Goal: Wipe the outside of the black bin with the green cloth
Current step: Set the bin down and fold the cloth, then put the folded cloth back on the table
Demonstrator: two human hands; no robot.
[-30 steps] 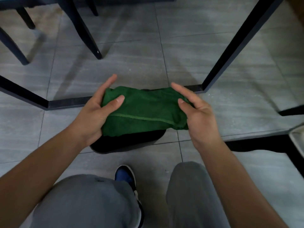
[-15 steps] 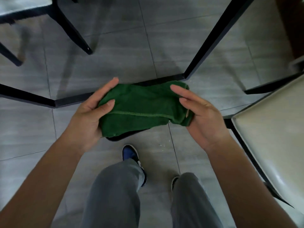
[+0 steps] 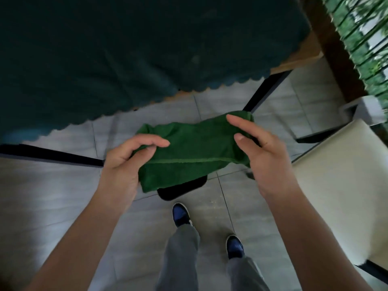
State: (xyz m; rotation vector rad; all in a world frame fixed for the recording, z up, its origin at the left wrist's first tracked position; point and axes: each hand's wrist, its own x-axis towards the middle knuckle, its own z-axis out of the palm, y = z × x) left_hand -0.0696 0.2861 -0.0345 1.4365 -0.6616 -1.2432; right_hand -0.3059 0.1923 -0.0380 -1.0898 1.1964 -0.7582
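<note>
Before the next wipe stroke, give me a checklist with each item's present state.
1. Green cloth in hand: ok, held at both ends.
2. Left hand grip: ok, thumb and fingers pinch the cloth's left end.
3. Right hand grip: cannot tell, its fingers look nearly straight against the right end.
4. Cloth on the black bin: cannot tell, the cloth covers most of the bin and contact is hidden.
5. Bin steady: cannot tell, only its near edge shows below the cloth.
6. Room to move: ok, table and chair seat stand clear of both hands.
</note>
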